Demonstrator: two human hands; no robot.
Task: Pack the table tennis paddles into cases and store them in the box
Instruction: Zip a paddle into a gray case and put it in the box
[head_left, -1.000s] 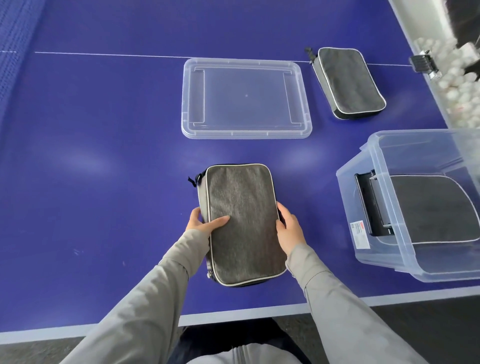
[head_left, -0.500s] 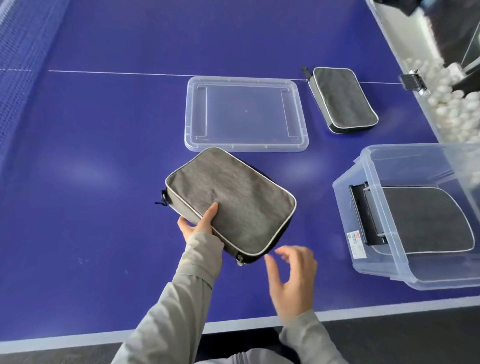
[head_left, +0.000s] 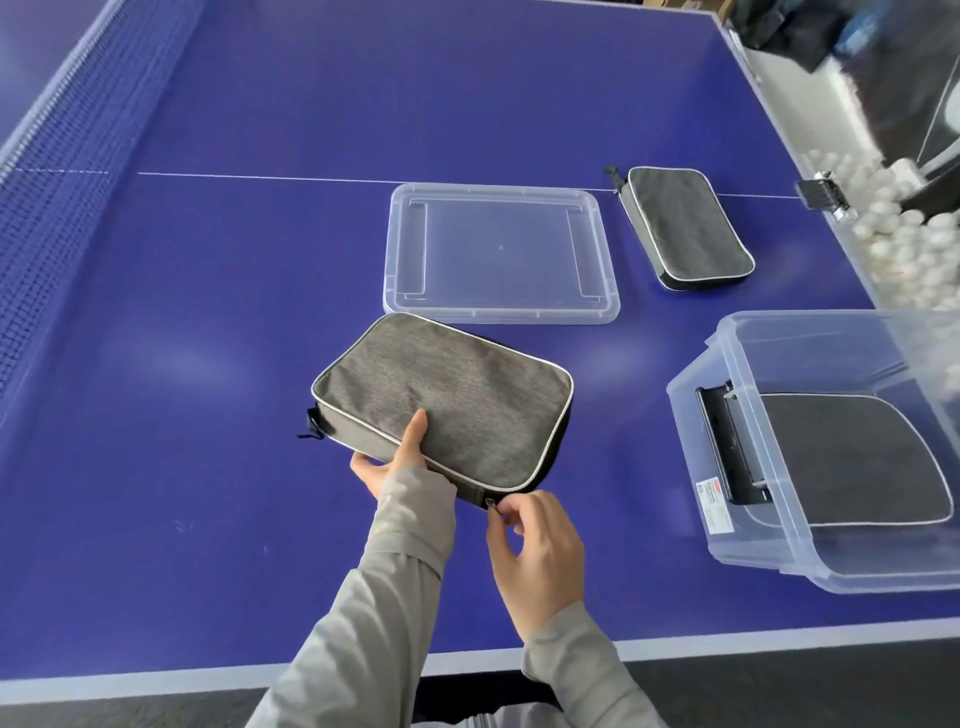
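Your left hand (head_left: 387, 464) grips the near edge of the flat grey fabric case (head_left: 444, 402) on the blue tabletop (head_left: 208, 389), while your right hand (head_left: 535, 551) fingers pinch its little zipper pull (head_left: 490, 503). You seem to be zipping it. Next, pull the zipper along, then put the case into the clear plastic box (head_left: 727, 530).

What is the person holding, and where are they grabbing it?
The grey paddle case. The left hand grips its near long edge, thumb on top. The right hand pinches the zipper pull at the near corner.
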